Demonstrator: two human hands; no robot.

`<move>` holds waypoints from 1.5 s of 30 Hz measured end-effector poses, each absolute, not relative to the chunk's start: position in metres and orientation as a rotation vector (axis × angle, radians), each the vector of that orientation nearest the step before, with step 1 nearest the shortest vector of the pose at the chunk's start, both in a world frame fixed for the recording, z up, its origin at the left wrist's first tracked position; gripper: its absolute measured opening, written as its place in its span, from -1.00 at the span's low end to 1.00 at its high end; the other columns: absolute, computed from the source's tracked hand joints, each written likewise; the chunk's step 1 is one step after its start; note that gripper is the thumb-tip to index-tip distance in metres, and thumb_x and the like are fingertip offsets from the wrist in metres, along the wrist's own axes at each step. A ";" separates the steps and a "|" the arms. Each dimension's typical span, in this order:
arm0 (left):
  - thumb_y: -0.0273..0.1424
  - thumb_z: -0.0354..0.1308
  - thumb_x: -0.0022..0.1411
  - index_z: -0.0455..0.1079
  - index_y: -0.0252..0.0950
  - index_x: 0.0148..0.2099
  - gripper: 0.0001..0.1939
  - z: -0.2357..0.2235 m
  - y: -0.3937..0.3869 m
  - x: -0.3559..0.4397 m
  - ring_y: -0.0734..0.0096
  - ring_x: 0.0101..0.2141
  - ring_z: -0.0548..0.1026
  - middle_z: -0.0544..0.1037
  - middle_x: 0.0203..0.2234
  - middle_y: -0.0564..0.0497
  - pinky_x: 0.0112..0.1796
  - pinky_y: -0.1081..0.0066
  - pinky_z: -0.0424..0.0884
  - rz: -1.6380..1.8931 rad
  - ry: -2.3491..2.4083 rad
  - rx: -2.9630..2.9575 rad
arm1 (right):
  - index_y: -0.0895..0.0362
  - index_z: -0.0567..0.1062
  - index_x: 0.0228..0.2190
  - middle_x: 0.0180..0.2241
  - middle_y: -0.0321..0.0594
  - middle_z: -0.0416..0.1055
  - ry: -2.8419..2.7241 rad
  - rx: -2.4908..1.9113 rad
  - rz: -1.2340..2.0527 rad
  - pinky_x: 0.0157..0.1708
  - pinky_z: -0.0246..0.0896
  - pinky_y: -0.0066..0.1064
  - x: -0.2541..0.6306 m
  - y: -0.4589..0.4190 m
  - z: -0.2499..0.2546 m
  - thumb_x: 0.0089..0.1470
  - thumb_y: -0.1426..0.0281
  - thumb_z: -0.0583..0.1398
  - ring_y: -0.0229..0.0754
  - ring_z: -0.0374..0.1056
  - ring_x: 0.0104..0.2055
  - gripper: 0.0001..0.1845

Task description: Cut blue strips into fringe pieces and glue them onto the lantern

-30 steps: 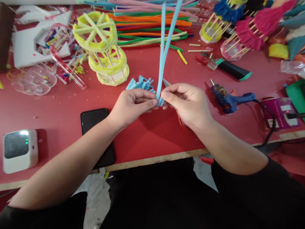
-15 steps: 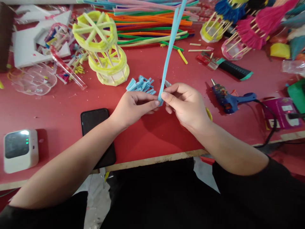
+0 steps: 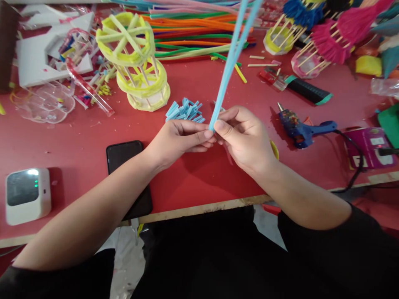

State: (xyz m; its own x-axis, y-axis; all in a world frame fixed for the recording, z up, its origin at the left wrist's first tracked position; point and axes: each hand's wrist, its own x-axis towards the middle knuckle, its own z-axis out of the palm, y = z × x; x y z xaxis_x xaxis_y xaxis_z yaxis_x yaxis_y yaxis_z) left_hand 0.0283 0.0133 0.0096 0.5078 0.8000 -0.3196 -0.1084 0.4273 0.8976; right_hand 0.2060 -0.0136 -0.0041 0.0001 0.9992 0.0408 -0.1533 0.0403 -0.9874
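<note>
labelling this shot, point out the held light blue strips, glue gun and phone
Light blue strips (image 3: 227, 71): head view, on their middle stretch
Glue gun (image 3: 297, 129): head view, on its blue body
Phone (image 3: 121, 154): head view, upper part of its screen

on my feed i've got slender light-blue stems (image 3: 222, 89) held upright, leaning right, together at the bottom, spread apart up top.

Blue strips (image 3: 223, 77) run past the top edge; the right hand (image 3: 246, 136) mostly hides what may be scissors (image 3: 274, 150).
</note>
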 end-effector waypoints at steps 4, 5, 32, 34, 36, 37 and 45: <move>-0.21 0.61 0.00 0.69 -0.22 -0.34 -0.74 0.009 0.016 0.026 0.35 -0.34 0.71 0.72 -0.41 0.01 -0.22 0.39 0.73 0.632 0.838 0.925 | 0.06 0.61 -0.36 -0.43 -0.37 0.50 -1.050 -1.084 1.409 -0.54 0.27 -0.49 0.210 -0.011 -0.001 -0.11 0.06 0.55 -0.34 0.35 -0.44 -0.57; -0.22 0.61 -0.01 0.68 -0.22 -0.35 -0.75 0.009 0.017 0.025 0.36 -0.36 0.70 0.71 -0.41 0.02 -0.23 0.39 0.73 0.615 0.816 0.912 | 0.07 0.63 -0.34 -0.43 -0.36 0.50 -1.063 -1.084 1.463 -0.57 0.24 -0.49 0.211 -0.011 0.000 -0.12 0.05 0.55 -0.34 0.35 -0.45 -0.57; -0.01 0.61 -0.10 0.43 -0.22 -0.33 -0.46 0.013 0.001 0.027 0.20 -0.29 0.74 0.69 -0.37 0.04 -0.17 0.25 0.73 0.979 0.876 1.368 | 0.06 0.64 -0.54 -0.67 -0.47 0.21 -0.954 -0.938 1.662 -0.67 0.00 -0.53 0.210 -0.014 0.010 -0.17 0.03 0.56 -0.43 0.07 -0.61 -0.60; 0.00 0.61 -0.12 0.43 -0.22 -0.33 -0.45 0.013 0.002 0.027 0.19 -0.28 0.74 0.69 -0.37 0.04 -0.16 0.24 0.73 0.963 0.880 1.367 | 0.07 0.63 -0.54 -0.65 -0.45 0.27 -0.985 -0.944 1.640 -0.68 0.01 -0.51 0.211 -0.015 0.010 -0.15 0.02 0.56 -0.43 0.08 -0.62 -0.59; 0.03 0.61 -0.15 0.44 -0.21 -0.33 -0.43 0.014 0.003 0.026 0.17 -0.28 0.74 0.69 -0.38 0.05 -0.16 0.22 0.73 0.934 0.898 1.368 | 0.07 0.63 -0.53 -0.61 -0.42 0.34 -1.014 -0.941 1.617 -0.67 0.02 -0.49 0.211 -0.015 0.010 -0.13 0.03 0.55 -0.43 0.09 -0.61 -0.60; 0.04 0.61 -0.16 0.44 -0.21 -0.34 -0.43 0.014 0.003 0.026 0.17 -0.28 0.74 0.69 -0.38 0.05 -0.16 0.22 0.74 0.925 0.899 1.369 | 0.07 0.64 -0.52 -0.59 -0.41 0.37 -1.021 -0.935 1.604 -0.67 0.02 -0.49 0.212 -0.016 0.010 -0.12 0.05 0.55 -0.44 0.10 -0.61 -0.61; -0.35 0.60 0.03 0.51 -0.26 -0.30 -0.68 0.007 0.004 0.026 0.35 -0.31 0.75 0.71 -0.38 0.12 -0.24 0.47 0.71 1.083 0.563 1.410 | 0.02 0.72 -0.50 -0.58 -0.39 0.43 -1.009 -0.872 1.600 -0.69 0.01 -0.51 0.211 -0.016 0.010 -0.12 0.12 0.57 -0.45 0.13 -0.64 -0.72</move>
